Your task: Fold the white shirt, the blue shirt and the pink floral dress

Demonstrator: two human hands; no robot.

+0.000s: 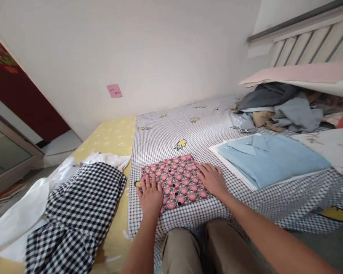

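A pink floral shirt (185,179) with dark buttons down its front lies folded into a rough rectangle on the checked bed sheet (160,140). On its left edge rests my left hand (151,192), flat with the fingers spread. My right hand (212,178) lies flat over the right edge, fingers stretched out. Neither hand grips the cloth. Right of my right hand, a folded light blue shirt (274,160) with its collar up top sits on a white folded piece.
A black-and-white gingham garment (82,209) and white clothes (31,205) lie at left on a yellow sheet (111,137). Crumpled grey clothes (294,110) are heaped at the back right, below a pink padded item (303,74). A wall (171,49) rises behind the bed.
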